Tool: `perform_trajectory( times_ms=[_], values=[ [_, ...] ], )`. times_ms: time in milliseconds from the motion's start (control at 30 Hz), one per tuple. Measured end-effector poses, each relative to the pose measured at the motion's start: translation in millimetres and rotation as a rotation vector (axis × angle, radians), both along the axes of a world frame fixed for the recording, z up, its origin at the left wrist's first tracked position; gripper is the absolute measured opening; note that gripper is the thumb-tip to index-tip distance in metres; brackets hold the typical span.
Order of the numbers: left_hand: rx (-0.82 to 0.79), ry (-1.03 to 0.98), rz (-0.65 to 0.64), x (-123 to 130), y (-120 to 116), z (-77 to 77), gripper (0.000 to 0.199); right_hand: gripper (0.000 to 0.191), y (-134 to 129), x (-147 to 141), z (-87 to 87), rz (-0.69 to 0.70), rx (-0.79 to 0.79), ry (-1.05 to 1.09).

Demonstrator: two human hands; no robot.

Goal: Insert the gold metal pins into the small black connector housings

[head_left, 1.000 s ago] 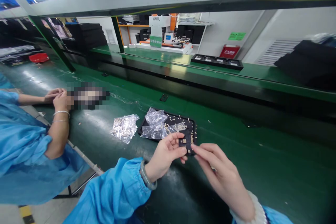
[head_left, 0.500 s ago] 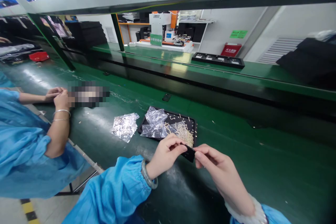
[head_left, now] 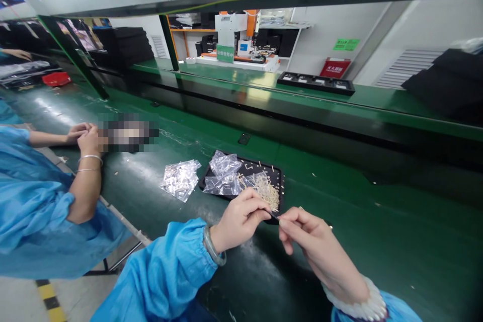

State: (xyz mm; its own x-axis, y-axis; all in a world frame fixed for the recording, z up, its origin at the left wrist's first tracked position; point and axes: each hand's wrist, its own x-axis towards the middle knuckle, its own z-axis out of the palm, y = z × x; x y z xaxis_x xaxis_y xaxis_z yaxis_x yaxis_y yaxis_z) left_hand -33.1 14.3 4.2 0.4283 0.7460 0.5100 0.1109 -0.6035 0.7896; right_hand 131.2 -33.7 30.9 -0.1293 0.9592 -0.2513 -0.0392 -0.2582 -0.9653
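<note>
My left hand pinches a thin black flat part between thumb and fingers, near the front edge of a black tray. The part is turned nearly edge-on, so its face is hidden. At its right end, the thumb and fingertips of my right hand close on it; any smaller piece between them cannot be made out. Just beyond my hands, the tray carries a heap of small pale-gold pieces and clear plastic bags.
Left of the tray lies another clear bag of small parts on the green table. A small black plate lies behind the tray. At the left, a co-worker's hands work beside a blurred patch. A black tray rests on the rear ledge.
The black part has tilted from showing its broad face to nearly edge-on. Both hands stay close together, with the right fingers turned slightly.
</note>
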Motion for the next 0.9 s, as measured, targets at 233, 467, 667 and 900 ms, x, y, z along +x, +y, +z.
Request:
perform_trajectory(
  times_ms=[233,467,667,900],
  values=[
    [0.087,0.034,-0.002,-1.5,1.7,1.3,0.014,0.028,-0.9,1.1,1.2,0.015,-0.018,0.012],
    [0.126,0.041,0.004,-1.7,1.7,0.7,0.014,0.027,-1.4,-0.3,0.5,0.011,-0.004,0.007],
    [0.136,0.072,0.009,-2.4,1.5,-0.5,0.015,0.028,-1.1,-0.2,2.0,0.009,-0.021,0.008],
    [0.173,0.100,0.020,-3.6,1.3,-0.8,0.016,0.027,-2.0,0.8,2.6,0.021,-0.023,0.017]
  ],
)
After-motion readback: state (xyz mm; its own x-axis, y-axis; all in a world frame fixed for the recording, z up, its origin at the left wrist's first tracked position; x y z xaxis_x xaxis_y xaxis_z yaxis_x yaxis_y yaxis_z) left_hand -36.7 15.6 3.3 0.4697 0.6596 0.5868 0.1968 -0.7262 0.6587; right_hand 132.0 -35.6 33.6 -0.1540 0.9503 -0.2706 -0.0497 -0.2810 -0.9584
